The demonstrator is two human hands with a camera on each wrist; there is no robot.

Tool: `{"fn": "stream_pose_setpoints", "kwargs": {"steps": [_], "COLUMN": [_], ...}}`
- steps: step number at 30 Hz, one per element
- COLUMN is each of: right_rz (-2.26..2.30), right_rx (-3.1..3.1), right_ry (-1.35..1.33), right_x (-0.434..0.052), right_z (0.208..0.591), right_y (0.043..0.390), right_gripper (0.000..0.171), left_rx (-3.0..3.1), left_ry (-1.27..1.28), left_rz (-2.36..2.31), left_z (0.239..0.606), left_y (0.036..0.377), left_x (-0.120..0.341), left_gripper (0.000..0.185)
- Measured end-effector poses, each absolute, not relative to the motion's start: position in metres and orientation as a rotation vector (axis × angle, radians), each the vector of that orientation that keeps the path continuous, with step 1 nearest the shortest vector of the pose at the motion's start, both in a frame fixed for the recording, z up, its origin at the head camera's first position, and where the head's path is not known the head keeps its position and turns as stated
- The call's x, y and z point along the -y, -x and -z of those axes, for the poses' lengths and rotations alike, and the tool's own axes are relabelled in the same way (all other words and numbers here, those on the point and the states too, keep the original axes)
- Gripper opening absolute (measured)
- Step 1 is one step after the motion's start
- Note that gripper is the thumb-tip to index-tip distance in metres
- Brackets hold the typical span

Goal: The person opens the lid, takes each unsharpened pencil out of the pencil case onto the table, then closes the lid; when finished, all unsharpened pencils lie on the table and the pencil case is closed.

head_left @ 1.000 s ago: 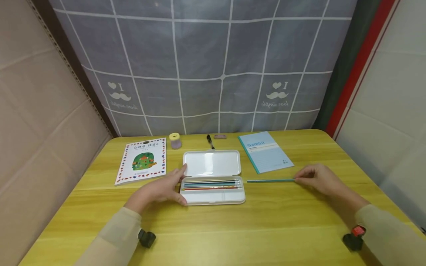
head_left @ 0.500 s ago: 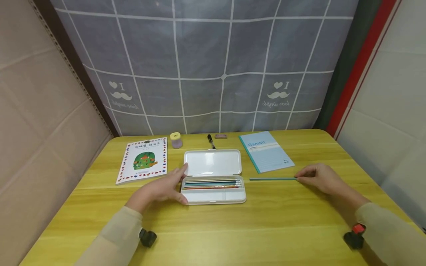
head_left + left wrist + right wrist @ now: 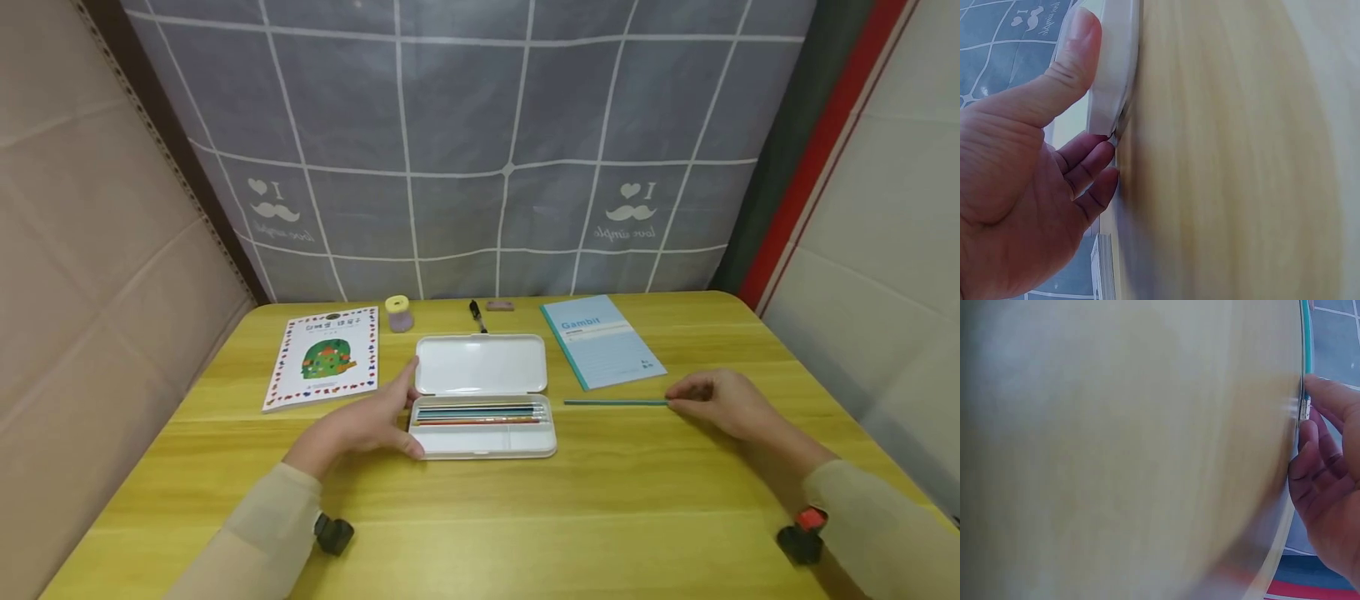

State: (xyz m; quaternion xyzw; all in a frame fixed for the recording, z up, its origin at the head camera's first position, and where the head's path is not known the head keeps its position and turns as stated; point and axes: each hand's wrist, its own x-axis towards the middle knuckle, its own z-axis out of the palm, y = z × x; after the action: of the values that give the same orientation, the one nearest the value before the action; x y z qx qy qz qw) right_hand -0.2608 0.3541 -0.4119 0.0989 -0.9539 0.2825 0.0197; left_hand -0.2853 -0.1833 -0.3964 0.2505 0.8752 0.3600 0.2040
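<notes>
An opened white pencil case lies in the head view, its lid folded back. Several pencils lie side by side in its rear compartment. My left hand holds the case's left end, thumb at the front corner and fingers toward the back. In the left wrist view the thumb lies along the case's side. To the right, a teal pencil lies level along the table, and my right hand pinches its right end. The right wrist view shows this end of the teal pencil between thumb and fingers.
A picture-covered book lies left. Behind the case are a yellow-topped purple container, a black pen and a pinkish eraser. A blue notebook lies behind the teal pencil. A grey curtain hangs beyond the yellow table.
The teal pencil and right hand have shifted very slightly right, leaving a little more gap from the case. The left hand stays on the case; the view has shifted slightly.
</notes>
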Motion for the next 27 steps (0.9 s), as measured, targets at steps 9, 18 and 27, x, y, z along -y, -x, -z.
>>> {"fn": "stream_pose_setpoints", "kwargs": {"steps": [9,18,27], "right_rz": [-0.869,-0.972,-1.083], "right_rx": [2.853,2.837,2.876], "right_ry": [-0.393,-0.584,-0.726], "right_x": [-0.324,-0.259,-0.207], "right_z": [0.391,0.374,0.38], "right_y": [0.262,0.266,0.273], "right_gripper": [0.023,0.023,0.019], "left_rx": [-2.45,-2.451,-2.451], "left_ry": [-0.756,-0.727,-0.75], "left_rz": [-0.985,-0.986,-0.982], "left_z": [0.395,0.397,0.396], "left_y": [0.288,0.287,0.287], "left_x": [0.184,0.186,0.182], "left_gripper": [0.145,0.142,0.143]}}
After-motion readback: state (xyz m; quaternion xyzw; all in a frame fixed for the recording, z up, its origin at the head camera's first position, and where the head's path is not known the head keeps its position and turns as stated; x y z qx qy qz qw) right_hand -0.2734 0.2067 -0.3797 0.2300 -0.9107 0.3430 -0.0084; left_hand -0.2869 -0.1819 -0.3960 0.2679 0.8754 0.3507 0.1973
